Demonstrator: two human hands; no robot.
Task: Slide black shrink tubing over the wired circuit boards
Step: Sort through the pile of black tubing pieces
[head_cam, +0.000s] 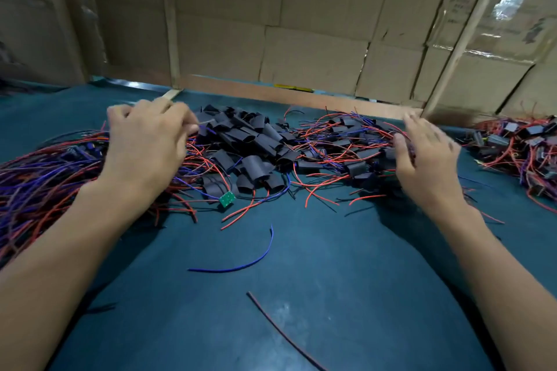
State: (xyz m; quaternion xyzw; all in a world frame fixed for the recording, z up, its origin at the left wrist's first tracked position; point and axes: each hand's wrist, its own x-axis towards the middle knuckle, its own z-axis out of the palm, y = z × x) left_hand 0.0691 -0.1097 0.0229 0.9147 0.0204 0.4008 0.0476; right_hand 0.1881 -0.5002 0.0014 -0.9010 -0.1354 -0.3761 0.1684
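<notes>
Looking down over both forearms, we see our left hand (144, 147) resting back-up on the left bundle of red, blue and black insulated wires (45, 178). Its fingers curl toward the far right, and thumb and forefinger seem to pinch a thin wire end at the edge of the tubing heap; motion blur keeps us from being sure. Our right hand (428, 156) is spread, fingers loosely straight and slightly apart, palm down over the right edge of the middle tangle of wired boards already sleeved in black (346, 141). We cannot tell whether the fingertips touch the wires or only hover.

Between the hands lies the heap of short, flattened black shrink-tubing pieces (253, 144), several dozen, too many and too overlapped to count. One bare small green circuit board (227, 199) with wires attached lies at the near edge of that heap, near our left wrist. A second pile of sleeved, wired boards (521, 147) sits at the far right, well apart from the right hand.

Two loose wire offcuts lie on the dark teal table mat (331, 280): one curved blue wire (241, 262) near the middle and one straight dark red wire (283, 331) nearer to us. A wall of brown cardboard sheets (301, 24) stands along the far side of the table.
</notes>
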